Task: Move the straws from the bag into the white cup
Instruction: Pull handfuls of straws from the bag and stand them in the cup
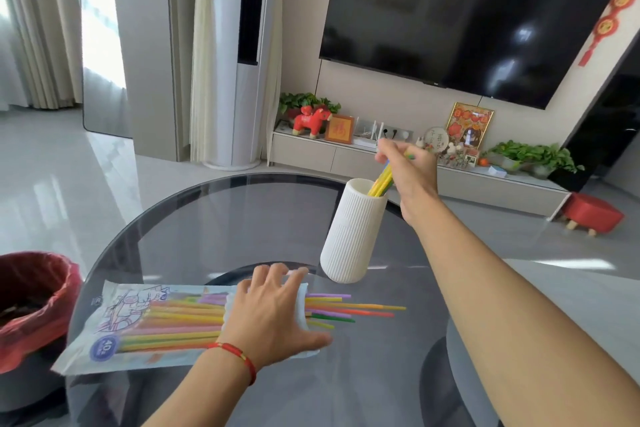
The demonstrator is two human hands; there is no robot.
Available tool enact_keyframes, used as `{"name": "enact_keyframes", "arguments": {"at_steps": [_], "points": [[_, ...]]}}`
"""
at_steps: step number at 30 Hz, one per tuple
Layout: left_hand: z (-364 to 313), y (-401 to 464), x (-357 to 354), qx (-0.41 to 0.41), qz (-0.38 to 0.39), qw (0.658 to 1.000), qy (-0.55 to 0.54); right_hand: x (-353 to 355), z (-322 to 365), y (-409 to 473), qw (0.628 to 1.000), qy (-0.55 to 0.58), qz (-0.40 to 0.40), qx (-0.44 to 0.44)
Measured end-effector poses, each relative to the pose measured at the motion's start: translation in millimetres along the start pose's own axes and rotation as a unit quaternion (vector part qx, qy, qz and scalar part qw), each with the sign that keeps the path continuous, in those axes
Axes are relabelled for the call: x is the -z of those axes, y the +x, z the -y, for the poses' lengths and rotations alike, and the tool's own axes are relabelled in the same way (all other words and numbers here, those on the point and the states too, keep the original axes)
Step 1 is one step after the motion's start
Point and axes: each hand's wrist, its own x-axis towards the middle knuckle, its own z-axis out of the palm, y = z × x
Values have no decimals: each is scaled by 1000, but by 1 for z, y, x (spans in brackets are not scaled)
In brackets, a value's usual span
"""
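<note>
A clear printed bag (138, 322) full of coloured straws lies flat on the glass table (214, 218). My left hand (273, 315) presses flat on the bag's open right end, fingers spread. Several loose straws (349, 308) stick out of the bag onto the glass to the right. A tall ribbed white cup (349, 236) stands just behind them. My right hand (408, 170) is above the cup's rim, closed around a small bunch of yellow and blue straws (381, 180) whose lower ends are inside the cup.
A bin with a red liner (31, 302) stands at the table's left edge. Beyond the round table are a TV cabinet (346, 156) with ornaments and plants, and a red stool (592, 213) on the floor to the right.
</note>
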Motion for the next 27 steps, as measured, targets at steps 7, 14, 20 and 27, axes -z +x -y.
{"name": "enact_keyframes", "arguments": {"at_steps": [7,14,20,27], "points": [[16,-1,-9,-13,131,987,92,36,7,-24,995,20,12,97],[19,3,-9,-37,122,989,78,87,-106,-120,958,-251,125,58],[19,-1,-11,-71,81,992,60,68,-160,-145,809,-439,384,75],[18,-6,-15,-113,42,992,42,43,-161,-146,734,-508,362,268]]}}
